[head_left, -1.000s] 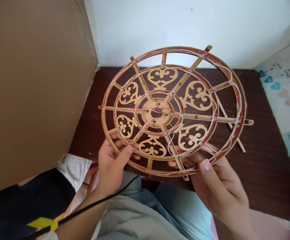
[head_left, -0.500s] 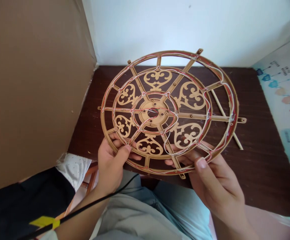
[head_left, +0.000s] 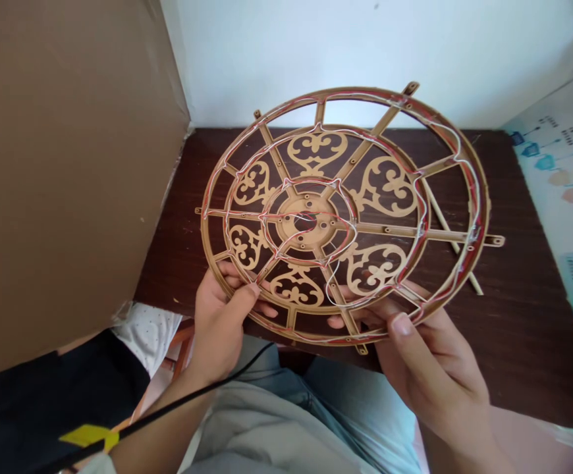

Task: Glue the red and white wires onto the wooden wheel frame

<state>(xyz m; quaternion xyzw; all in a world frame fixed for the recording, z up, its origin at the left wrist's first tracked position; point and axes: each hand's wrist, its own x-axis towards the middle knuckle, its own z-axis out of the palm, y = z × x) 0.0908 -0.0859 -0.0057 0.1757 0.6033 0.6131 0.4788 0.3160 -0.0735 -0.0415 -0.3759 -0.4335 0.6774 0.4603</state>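
Note:
I hold a round golden openwork frame [head_left: 390, 230], shaped like a wheel with spokes and scroll ornaments, above a dark wooden table [head_left: 514, 316]. Thin red and white wires run along its rings and spokes. My left hand [head_left: 222, 322] grips the frame's near left rim, thumb on top and fingers beneath. My right hand [head_left: 429, 368] grips the near right rim the same way, its fingers showing through the gaps. The frame tilts up away from me.
A large brown cardboard sheet [head_left: 64, 164] stands at the left. A thin wooden stick [head_left: 457, 247] lies on the table under the frame's right side. A white wall is behind; a printed poster [head_left: 563, 184] is at the right. A black cable [head_left: 178, 408] crosses my lap.
The frame dipped slightly and then rose again, its far edge tilting higher and a little to the right. Both hands keep their grip on the near rim.

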